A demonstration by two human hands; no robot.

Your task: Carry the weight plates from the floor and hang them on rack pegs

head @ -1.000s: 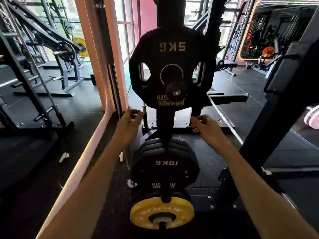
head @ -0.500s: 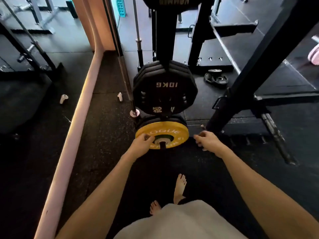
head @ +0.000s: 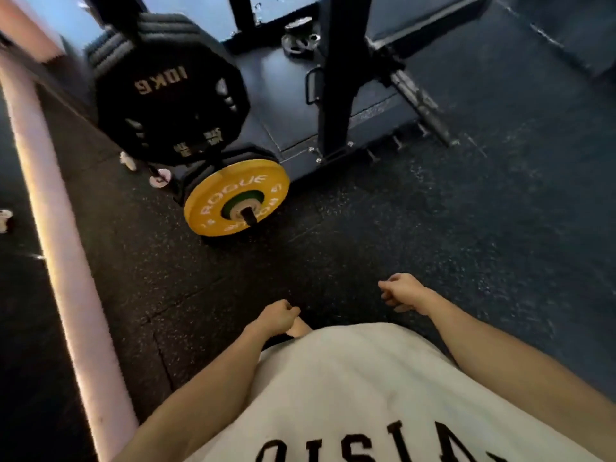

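Observation:
A yellow ROGUE plate (head: pixel 213 208) hangs on the lowest peg of the rack, close to the floor. Above it a stack of black 10KG plates (head: pixel 173 91) sits on a higher peg. A couple of small dark plates (head: pixel 300 40) lie flat on the platform behind the rack upright (head: pixel 336 78). My left hand (head: pixel 276 317) and my right hand (head: pixel 403 296) hang in front of my white shirt, well short of the yellow plate. Both have loosely curled fingers and hold nothing.
A pink curb (head: pixel 60 235) runs along the left over the black rubber floor. A barbell end (head: pixel 160 177) stands by the plates, with small white objects (head: pixel 128 160) on the floor near it. The rack's base (head: pixel 416 95) stretches to the right.
Both hands have left the yellow plate and drawn back toward my body. The view has swung down and right, so the plates now sit at upper left.

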